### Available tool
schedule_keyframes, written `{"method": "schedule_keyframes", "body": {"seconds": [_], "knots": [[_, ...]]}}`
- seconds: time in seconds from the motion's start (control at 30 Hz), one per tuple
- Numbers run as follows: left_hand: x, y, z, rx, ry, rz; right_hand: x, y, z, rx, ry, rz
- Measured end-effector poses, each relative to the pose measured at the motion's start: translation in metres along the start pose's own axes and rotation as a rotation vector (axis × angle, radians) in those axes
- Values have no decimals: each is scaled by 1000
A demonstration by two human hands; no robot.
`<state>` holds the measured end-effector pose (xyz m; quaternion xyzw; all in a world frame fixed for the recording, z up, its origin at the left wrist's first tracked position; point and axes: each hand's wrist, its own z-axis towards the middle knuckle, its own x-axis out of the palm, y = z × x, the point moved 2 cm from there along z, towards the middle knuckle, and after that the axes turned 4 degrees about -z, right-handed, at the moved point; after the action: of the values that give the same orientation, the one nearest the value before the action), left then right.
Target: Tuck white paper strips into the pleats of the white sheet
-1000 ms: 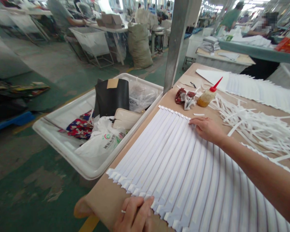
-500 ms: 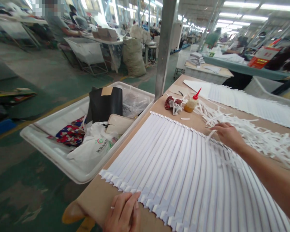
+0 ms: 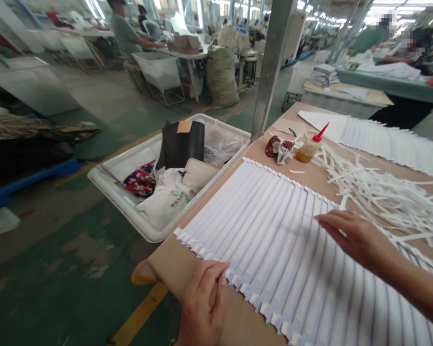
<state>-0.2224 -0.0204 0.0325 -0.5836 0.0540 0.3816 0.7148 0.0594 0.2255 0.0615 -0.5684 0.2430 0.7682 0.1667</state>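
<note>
I'm seeing the pleated paper strips (image 3: 267, 230) running toward the curled left hand (image 3: 204, 302), with the open right hand (image 3: 353, 238) lying over them.

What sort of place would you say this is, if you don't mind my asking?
It looks like a large factory workshop: folded white strips lie in rows on a long worktable, a stuffed woven sack stands on the painted floor, and a worker sits at a far table.
</note>
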Motion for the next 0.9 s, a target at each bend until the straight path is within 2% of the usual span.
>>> {"method": "schedule_keyframes", "body": {"seconds": [0.1, 0.2, 0.27, 0.33, 0.4, 0.47, 0.5, 0.6, 0.67, 0.73, 0.8, 0.9], "knots": [[18, -24, 0, -398, 177, -418, -8, 89, -7, -239, -59, 49], [35, -41, 1, -710, 377, -662, -8, 145, -9, -401, -73, 23], [40, -43, -1, -794, 503, -717, -4, 160, -9, -412, -81, -8], [40, -38, -6, -857, 623, -752, 0, 164, -10, -391, -93, -17], [34, -32, -14, -918, 680, -768, 4, 166, -11, -375, -87, 24], [24, -28, -19, -895, 668, -699, 5, 170, -11, -357, -32, 147], [18, -27, -21, -841, 653, -627, 5, 173, -10, -331, 26, 231], [3, -30, -22, -587, 611, -372, 8, 183, -6, -168, 262, 480], [-3, -31, -22, -476, 579, -280, 14, 187, -3, -21, 407, 604], [-7, -29, -22, -452, 538, -245, 22, 189, 2, 107, 515, 696], [-10, -24, -21, -485, 483, -226, 30, 188, 8, 203, 587, 753], [-15, -17, -20, -512, 394, -238, 39, 186, 24, 245, 623, 769]]}}
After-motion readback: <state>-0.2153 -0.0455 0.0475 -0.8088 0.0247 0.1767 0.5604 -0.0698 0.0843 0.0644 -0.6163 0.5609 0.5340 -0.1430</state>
